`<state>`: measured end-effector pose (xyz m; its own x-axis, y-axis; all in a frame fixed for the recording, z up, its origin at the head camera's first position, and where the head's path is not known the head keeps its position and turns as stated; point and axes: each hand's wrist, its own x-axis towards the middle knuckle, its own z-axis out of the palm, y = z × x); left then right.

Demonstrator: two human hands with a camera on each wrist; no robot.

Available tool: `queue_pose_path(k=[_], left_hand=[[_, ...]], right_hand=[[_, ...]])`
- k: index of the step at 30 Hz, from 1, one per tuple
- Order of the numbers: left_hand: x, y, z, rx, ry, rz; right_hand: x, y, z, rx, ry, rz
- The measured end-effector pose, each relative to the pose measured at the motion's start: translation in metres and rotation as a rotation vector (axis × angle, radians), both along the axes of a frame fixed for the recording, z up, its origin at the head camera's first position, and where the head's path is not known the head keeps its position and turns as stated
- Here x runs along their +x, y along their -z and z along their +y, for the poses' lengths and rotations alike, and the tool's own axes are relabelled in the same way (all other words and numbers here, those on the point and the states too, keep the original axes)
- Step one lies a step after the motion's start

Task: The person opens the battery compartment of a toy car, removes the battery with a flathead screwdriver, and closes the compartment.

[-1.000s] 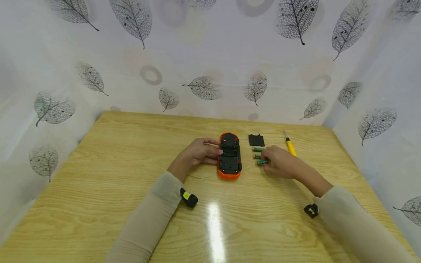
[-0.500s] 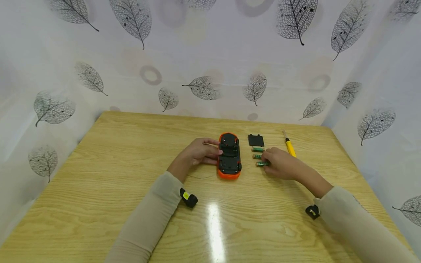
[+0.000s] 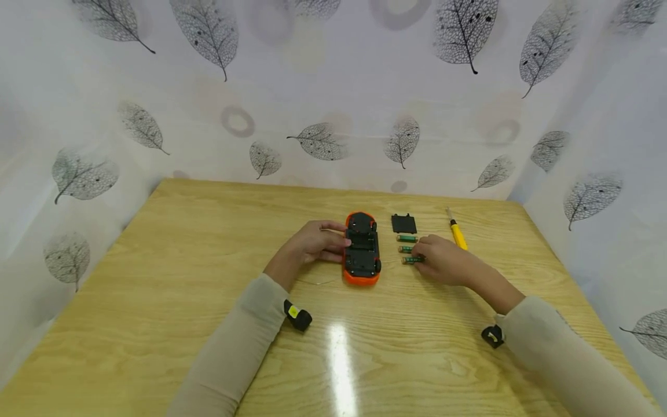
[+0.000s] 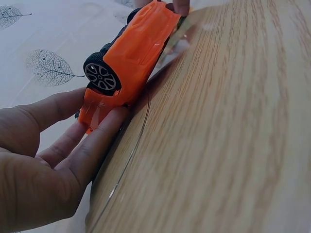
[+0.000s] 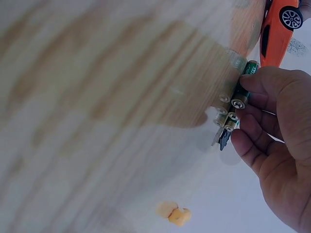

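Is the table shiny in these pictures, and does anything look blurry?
Head view: yes, white glare streaks the table; right wrist view: shiny too, mirroring the batteries, and its wood grain looks blurry; left wrist view: car fairly clear.

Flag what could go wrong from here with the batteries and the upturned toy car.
The right hand pinches the nearest battery close to the other two batteries; a knock might set those loose, round cells rolling.
The toy car lies wheels up, held by the left hand; if that grip slackens, it may rock.
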<state>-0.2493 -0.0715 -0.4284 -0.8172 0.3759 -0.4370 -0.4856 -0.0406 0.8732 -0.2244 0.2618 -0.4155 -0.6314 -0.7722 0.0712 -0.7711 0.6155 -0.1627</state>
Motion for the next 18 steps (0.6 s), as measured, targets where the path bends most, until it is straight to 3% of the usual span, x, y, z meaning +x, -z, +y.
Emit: queue_pose_path(k=[18], left_hand=[[0.0008, 0.0003, 0.0013, -0.003, -0.023, -0.014]], right_hand=[[0.0003, -0.0005, 0.0013, -0.002, -0.008, 0.016]])
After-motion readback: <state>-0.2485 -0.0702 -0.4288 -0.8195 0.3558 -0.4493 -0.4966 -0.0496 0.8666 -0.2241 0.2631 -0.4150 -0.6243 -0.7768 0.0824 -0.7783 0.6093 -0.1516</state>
